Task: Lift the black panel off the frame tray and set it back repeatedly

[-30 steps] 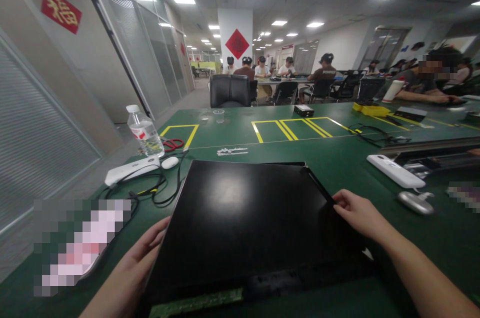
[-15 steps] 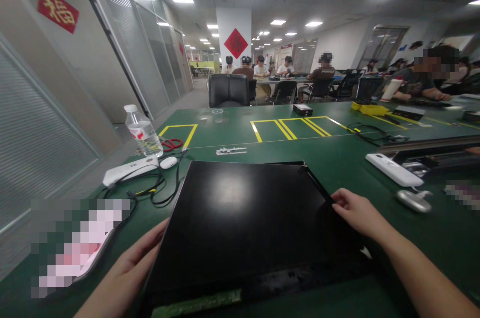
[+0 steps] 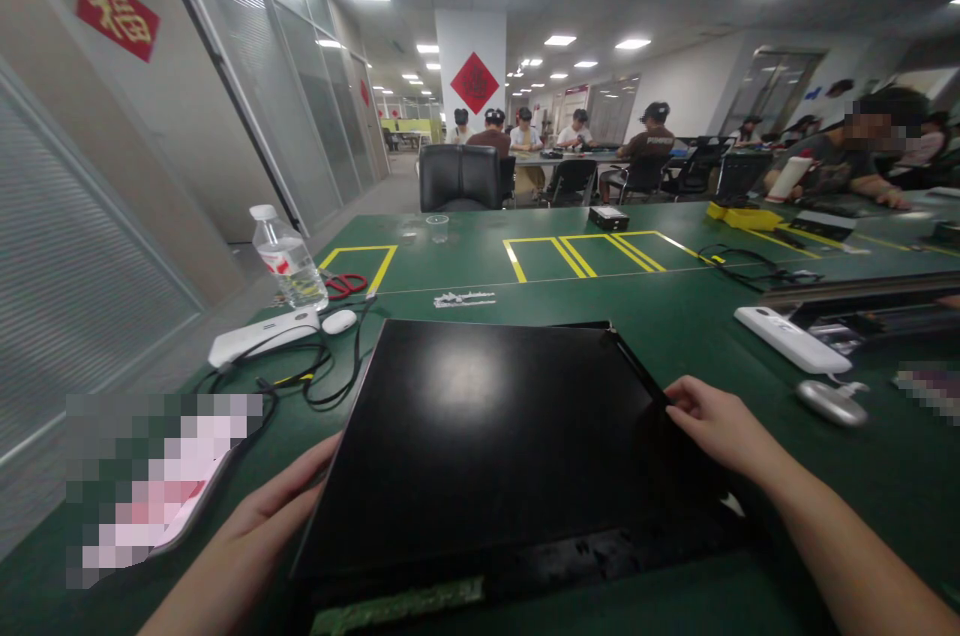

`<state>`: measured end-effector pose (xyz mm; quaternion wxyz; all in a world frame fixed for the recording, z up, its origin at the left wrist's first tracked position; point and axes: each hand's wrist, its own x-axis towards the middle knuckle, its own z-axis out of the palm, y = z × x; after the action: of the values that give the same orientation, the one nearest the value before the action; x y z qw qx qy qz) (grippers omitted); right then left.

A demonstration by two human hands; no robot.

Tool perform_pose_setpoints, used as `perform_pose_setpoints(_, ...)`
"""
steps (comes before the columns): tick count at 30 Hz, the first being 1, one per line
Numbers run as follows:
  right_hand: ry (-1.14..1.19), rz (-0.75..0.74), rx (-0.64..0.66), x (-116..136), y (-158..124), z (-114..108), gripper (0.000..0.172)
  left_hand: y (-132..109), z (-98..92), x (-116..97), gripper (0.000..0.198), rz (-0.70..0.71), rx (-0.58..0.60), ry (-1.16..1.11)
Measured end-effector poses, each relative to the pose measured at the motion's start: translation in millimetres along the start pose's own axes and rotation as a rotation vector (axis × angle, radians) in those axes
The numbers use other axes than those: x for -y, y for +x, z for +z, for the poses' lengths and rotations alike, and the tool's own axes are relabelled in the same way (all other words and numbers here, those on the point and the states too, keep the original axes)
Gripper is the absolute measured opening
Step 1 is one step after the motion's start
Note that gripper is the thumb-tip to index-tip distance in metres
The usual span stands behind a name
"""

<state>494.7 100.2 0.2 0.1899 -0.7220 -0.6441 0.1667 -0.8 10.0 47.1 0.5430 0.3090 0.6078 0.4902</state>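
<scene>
A black screen (image 3: 487, 436) lies at the near side of a green table (image 3: 645, 316). The left hand (image 3: 281, 501) touches its nine-o'clock edge, grip hidden, so holding cannot be told; the right hand (image 3: 705, 416) pinches its three-o'clock edge. A water bottle (image 3: 289, 264) stands at ten o'clock.

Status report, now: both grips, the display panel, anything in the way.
Left grip at left edge, fingertips hidden; right grip at right edge. Black display panel glossy side up, green circuit board at near edge. Black cable close by, left.
</scene>
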Motion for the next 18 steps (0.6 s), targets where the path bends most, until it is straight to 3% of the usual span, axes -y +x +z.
perform_pose_setpoints(3, -0.007, 0.004, 0.005, 1.2, -0.6, -0.2, 0.012, -1.7, 3.2, -2.8, 0.05, -0.148, 0.105, -0.148)
perform_pose_setpoints(7, -0.002, 0.002, -0.01, 4.1, -1.9, -1.0, 0.011, -3.1, 0.3, 2.6, 0.055, -0.088, 0.127, -0.22)
perform_pose_setpoints(14, 0.032, -0.013, -0.03, 1.3, -0.7, 0.7, 0.013, -13.9, 5.1, 4.2, 0.081, -0.035, 0.101, -0.229)
perform_pose_setpoints(18, 0.078, 0.017, -0.043, 2.8, -0.7, 0.8, 0.028, -19.4, 10.5, -1.0, 0.074, -0.017, 0.127, -0.231)
